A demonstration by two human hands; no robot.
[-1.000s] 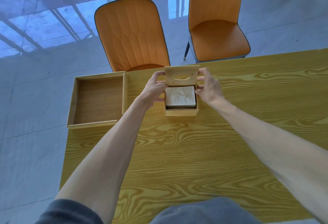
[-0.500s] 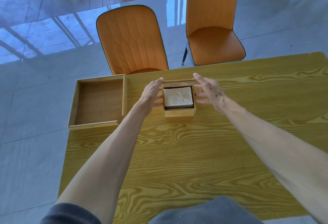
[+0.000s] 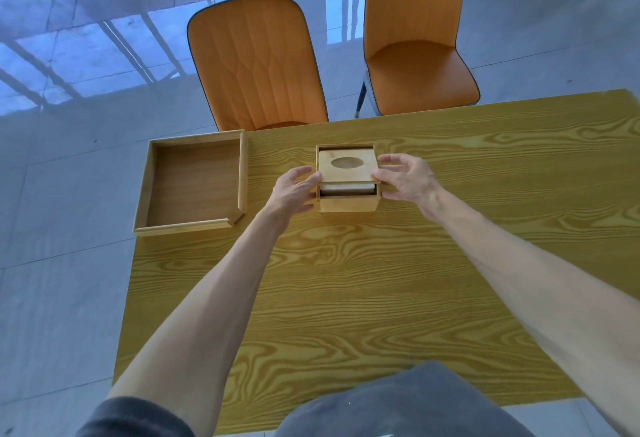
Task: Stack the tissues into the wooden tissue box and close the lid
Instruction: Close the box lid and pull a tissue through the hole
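Observation:
A small square wooden tissue box (image 3: pixel 348 203) stands on the yellow wood-grain table (image 3: pixel 381 281). Its lid (image 3: pixel 346 176), a flat wooden panel with an oval hole, lies over the opening, its near edge slightly raised. A strip of white tissues (image 3: pixel 346 188) shows in the gap under that edge. My left hand (image 3: pixel 294 189) is against the box's left side, thumb on the lid's left edge. My right hand (image 3: pixel 408 178) holds the lid's right near corner with its fingertips.
An empty shallow wooden tray (image 3: pixel 194 225) sits at the table's far left corner, partly over the edge. Two orange chairs (image 3: pixel 256 62) (image 3: pixel 415 66) stand beyond the far table edge. Grey cloth of my clothing (image 3: pixel 398 402) shows at the bottom.
The lid stood upright at the box's far edge a second ago with the tissues fully exposed. It has come down and now covers most of the opening, both hands following it.

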